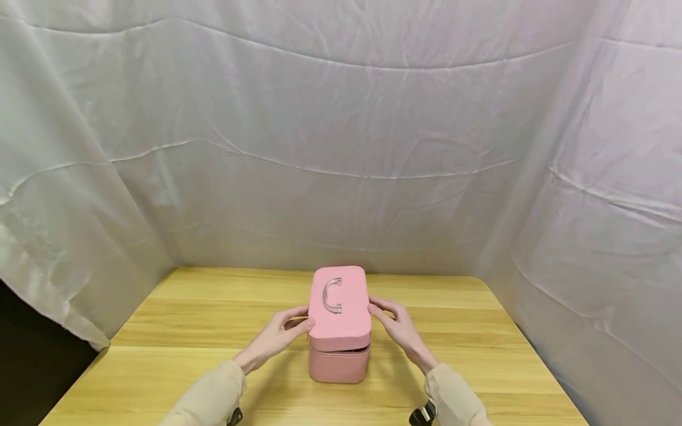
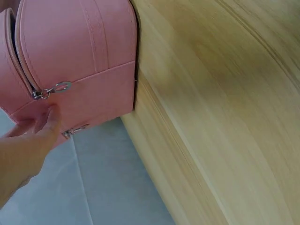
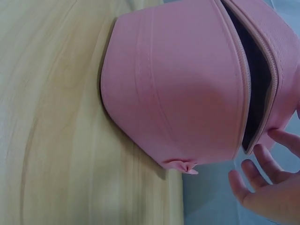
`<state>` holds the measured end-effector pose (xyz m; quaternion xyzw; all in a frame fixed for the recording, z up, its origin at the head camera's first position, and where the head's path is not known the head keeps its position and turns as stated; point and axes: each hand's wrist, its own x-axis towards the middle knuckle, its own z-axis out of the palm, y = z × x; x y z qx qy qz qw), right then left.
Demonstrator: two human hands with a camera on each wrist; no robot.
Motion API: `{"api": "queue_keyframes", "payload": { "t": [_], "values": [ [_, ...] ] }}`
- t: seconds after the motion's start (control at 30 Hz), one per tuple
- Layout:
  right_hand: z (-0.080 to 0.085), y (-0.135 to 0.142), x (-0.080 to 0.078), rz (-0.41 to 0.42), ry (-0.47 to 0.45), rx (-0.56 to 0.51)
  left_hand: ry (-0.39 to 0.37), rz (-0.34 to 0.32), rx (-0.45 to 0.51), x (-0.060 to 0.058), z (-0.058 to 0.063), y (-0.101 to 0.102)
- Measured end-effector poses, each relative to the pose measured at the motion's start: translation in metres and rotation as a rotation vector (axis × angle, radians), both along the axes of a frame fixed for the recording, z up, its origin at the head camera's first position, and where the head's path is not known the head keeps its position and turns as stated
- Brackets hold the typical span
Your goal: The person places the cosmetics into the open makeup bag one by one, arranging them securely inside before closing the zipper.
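A pink vanity case (image 1: 338, 365) stands upright on the table. Its lid (image 1: 348, 296), which carries a silver handle (image 1: 331, 296), sits slightly raised at the near end, leaving a dark gap above the body. My left hand (image 1: 279, 332) touches the lid's left side; in the left wrist view its fingertips rest near a metal zipper pull (image 2: 62, 86). On the opposite side my right hand (image 1: 399, 325) has its thumb at the lid's edge. From the right wrist, the fingers (image 3: 267, 164) appear spread beside the unzipped opening (image 3: 258, 84). The contents cannot be made out.
The wooden table (image 1: 229, 296) extends on both sides of the case. Pale fabric curtains (image 1: 330, 118) hang behind and at the sides. A dark area (image 1: 37, 355) shows at the lower left. A second zipper pull (image 2: 75, 130) hangs farther along the case.
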<state>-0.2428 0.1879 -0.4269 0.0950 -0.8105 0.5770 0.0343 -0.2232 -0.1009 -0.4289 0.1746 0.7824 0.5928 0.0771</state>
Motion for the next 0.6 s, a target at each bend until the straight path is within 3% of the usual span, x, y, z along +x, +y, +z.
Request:
{"api": "queue_keyframes", "payload": {
  "t": [0.6],
  "values": [
    [-0.0085,0.0020,0.0014,0.047,0.008,-0.064,0.023,0.005,0.008,0.0011,0.0009,0.0066]
  ]
}}
